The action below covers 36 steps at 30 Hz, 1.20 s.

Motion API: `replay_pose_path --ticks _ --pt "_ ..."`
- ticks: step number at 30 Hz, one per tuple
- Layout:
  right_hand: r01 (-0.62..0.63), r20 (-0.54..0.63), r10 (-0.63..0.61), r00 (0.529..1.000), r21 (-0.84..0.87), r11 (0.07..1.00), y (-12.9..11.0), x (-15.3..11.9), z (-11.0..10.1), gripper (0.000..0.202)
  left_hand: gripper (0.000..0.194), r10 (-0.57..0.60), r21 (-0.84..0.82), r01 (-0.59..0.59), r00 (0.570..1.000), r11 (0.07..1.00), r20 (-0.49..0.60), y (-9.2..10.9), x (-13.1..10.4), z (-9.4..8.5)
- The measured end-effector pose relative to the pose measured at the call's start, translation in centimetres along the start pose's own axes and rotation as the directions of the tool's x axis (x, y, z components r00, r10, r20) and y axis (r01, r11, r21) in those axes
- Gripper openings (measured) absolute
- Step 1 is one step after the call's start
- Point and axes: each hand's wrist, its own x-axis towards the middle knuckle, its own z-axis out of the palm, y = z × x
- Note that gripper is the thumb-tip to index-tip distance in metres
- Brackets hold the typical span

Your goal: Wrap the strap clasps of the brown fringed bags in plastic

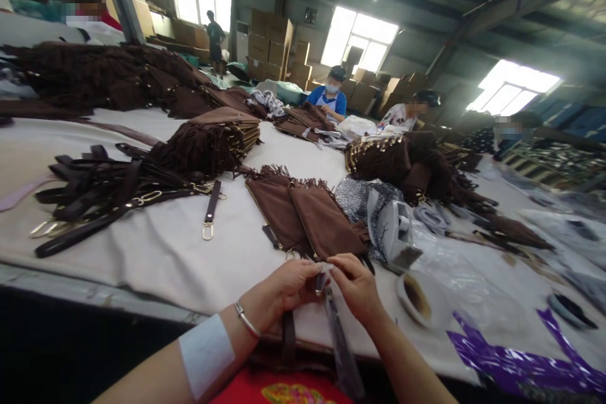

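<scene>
My left hand [298,281] and my right hand [355,284] meet at the table's near edge, fingertips pinched together. Between them is a small whitish film-like piece [326,270], wrapped at a metal clasp end of a dark strap. The strap [338,334] hangs down over the edge toward my lap, with a clear covering along part of it. Another dark strap [288,334] hangs below my left hand. Just beyond my fingers lie two brown fringed zip pouches [326,221], overlapping. One loose wrist strap [211,208] with a gold clasp lies to the left.
Dark straps [99,196] are heaped at left, beside stacked brown pouches [208,139]. At right stand a tape dispenser [398,233], a tape roll [416,300] and purple plastic [516,353]. More pouches [402,164] are piled behind. Several people work across the table.
</scene>
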Motion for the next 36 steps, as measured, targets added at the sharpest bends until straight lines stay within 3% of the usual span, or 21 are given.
replay_pose_path --ticks 5,9,16,23,36 --pt "-0.280 -0.053 0.289 0.956 0.129 0.951 0.1 0.9 0.4 0.032 0.007 -0.004 0.040 0.005 1.000 0.999 -0.016 0.2 -0.5 -0.2" --pt "-0.362 -0.016 0.370 0.929 0.177 0.915 -0.3 -0.2 -0.3 0.034 0.009 -0.022 0.062 0.024 0.999 0.998 -0.036 1.2 -0.7 -0.3" --pt "-0.291 0.044 0.293 0.955 -0.044 0.956 -1.3 -3.0 -0.8 0.030 0.021 0.003 0.110 0.003 0.999 0.994 -0.051 2.7 0.0 0.1" --pt "-0.253 0.041 0.258 0.965 -0.104 0.962 -1.1 -3.5 0.2 0.025 0.026 0.099 0.265 -0.091 0.995 0.960 -0.016 1.7 0.5 -0.2" --pt "-0.177 0.040 0.184 0.982 -0.140 0.974 -1.4 -4.2 0.1 0.024 0.020 0.100 0.174 -0.090 0.994 0.981 -0.050 1.7 0.0 -0.1"
